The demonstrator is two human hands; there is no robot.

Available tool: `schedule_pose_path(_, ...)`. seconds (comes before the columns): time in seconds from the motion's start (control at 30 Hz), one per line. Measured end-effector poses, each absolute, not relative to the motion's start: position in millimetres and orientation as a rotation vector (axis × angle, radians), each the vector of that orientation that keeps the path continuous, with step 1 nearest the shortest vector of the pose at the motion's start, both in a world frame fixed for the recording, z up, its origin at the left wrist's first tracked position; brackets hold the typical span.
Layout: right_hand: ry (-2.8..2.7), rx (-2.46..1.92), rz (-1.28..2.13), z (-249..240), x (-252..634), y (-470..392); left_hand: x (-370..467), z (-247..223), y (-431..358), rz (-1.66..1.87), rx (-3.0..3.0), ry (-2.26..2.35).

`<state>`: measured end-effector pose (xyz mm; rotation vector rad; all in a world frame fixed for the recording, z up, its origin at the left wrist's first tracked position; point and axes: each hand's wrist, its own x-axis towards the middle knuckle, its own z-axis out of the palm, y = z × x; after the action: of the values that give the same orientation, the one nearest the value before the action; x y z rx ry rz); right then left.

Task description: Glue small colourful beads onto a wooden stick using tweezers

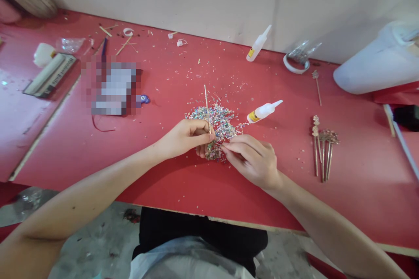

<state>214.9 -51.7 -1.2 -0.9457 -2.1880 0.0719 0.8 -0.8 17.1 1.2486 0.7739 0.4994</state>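
Note:
My left hand is closed on a thin metal stick, which points up and away from me. At the stick's lower end, below my left fingers, is an ornament covered with small shiny pieces. My right hand is beside the ornament's right side, thumb and fingertips pinched together; anything between them is too small to make out. Behind and under the hands lies a pile of glittering chips. A white glue bottle with a yellow label lies just right of the pile.
On the red table, finished-looking sticks lie at the right. A second bottle stands near the wall, with a tape ring beside it. A large white container is at far right. A blurred-out device and a knife box are left.

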Motion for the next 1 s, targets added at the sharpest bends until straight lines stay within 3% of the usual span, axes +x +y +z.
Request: schedule_pose_path(1.0,-2.099,-0.943,0.192,-0.8,211.3,-51.3,0.4,18.5,2.0,0.492,1.226,0.756)
